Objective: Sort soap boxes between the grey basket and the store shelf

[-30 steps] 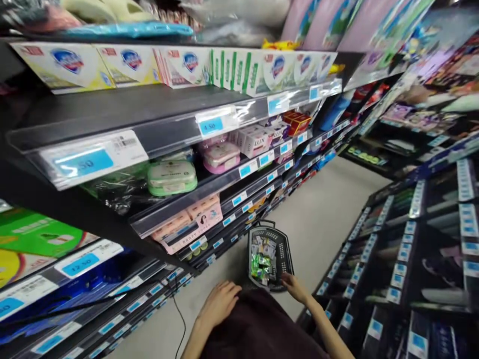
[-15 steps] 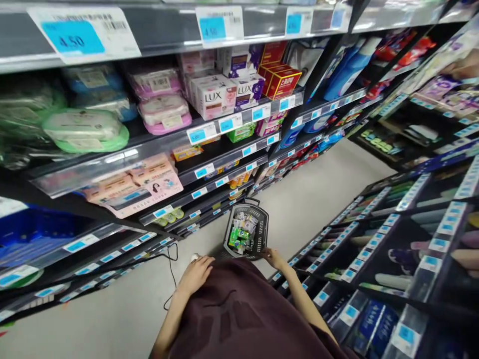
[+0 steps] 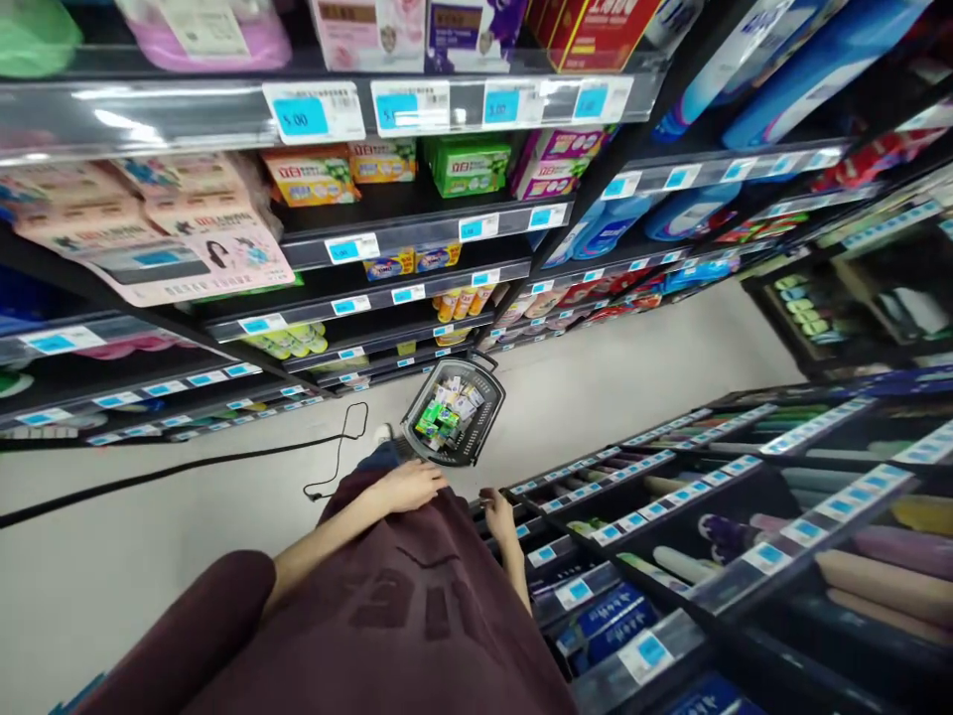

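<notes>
The left hand [image 3: 413,485] is laid loosely against the maroon shirt [image 3: 357,636]; whether anything is gripped by the right hand [image 3: 497,511] cannot be told. The black shopping basket [image 3: 482,409] is seen just beyond.

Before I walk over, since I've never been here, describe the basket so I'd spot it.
Find the pale floor between the shelves. Just beyond the person's left hand is a dark basket with a pierced wall. Unlike the thin black cord beside it, it holds green and whitish packs.
</notes>
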### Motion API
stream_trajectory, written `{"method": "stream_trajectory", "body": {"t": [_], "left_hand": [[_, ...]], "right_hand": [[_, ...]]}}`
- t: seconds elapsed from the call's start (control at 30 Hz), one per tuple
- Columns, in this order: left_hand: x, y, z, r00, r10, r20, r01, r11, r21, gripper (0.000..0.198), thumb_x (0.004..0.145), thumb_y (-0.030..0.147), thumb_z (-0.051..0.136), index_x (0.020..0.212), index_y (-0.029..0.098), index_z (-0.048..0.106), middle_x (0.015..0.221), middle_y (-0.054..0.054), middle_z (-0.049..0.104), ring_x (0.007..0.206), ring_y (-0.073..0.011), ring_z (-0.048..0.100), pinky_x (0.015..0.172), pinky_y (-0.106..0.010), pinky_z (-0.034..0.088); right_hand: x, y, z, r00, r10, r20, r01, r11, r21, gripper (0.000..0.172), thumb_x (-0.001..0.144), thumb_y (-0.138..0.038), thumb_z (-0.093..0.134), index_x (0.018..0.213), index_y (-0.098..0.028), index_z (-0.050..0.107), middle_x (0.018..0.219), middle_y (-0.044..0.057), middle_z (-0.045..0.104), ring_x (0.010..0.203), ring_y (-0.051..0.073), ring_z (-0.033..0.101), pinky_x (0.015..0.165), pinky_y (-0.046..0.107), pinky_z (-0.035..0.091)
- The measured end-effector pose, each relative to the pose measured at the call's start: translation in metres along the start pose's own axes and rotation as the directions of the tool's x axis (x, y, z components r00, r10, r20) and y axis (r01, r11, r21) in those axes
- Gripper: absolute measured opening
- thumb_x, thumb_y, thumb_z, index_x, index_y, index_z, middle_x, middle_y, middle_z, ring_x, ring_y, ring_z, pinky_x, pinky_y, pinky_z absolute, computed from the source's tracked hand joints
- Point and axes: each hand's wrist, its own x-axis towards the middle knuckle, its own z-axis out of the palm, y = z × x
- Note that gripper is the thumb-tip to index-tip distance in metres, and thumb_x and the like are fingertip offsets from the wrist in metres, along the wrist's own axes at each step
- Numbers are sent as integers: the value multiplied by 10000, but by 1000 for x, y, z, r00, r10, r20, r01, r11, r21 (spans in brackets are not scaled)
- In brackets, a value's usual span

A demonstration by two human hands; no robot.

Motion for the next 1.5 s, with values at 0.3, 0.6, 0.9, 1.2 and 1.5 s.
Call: {"method": "stream_trajectory", "body": {"t": [0.3, 0.6, 0.9, 1.2, 1.5], "left_hand": [[35, -6, 7, 995, -64, 74, 61, 997, 39, 259, 956, 210, 545, 1197, 198, 642, 1169, -101, 685, 1127, -271, 616, 959, -399, 484], [72, -13, 22, 963, -149, 224, 142, 989, 46, 275, 919, 210, 603, 1191, 195, 641, 1186, -118, 682, 1140, -279, 623, 937, -383, 490], [95, -47, 39, 904, -225, 363, 218, 974, 61, 267, 933, 219, 545, 1170, 138, 638, 1187, -171, 664, 1124, -325, 624, 926, -440, 506], [148, -117, 84, 861, -241, 448, 266, 964, 8, 350, 950, 256, 496, 1269, 149, 590, 1387, -147, 549, 1206, -292, 579, 1008, -395, 486], [232, -201, 149, 746, -329, 579, 348, 934, 81, 438, 958, 296, 467, 1367, 149, 522, 1374, -155, 570, 1187, -284, 624, 983, -378, 519]], "right_hand": [[5, 21, -19, 999, 35, -38, -34, 999, 35, 327, 886, -320, 458, 1059, -139, 669, 1016, 153, 759, 971, 262, 736, 908, 374, 561], [29, 21, -33, 999, 32, -44, -30, 998, 46, 357, 905, -310, 465, 1179, -140, 617, 1052, 133, 749, 863, 228, 739, 833, 361, 573], [72, 20, -17, 996, 27, -86, -17, 993, 117, 406, 896, -323, 500, 1253, -148, 584, 1197, 167, 692, 965, 246, 708, 901, 413, 557], [127, 57, 40, 969, 204, -139, -173, 963, 207, 528, 879, -348, 483, 1346, -105, 530, 1332, 212, 602, 1110, 280, 655, 991, 447, 517], [192, 129, 92, 880, 453, -141, -416, 879, 232, 656, 816, -285, 540, 1403, -1, 461, 1408, 283, 531, 1353, 365, 497, 1153, 508, 375]]}}
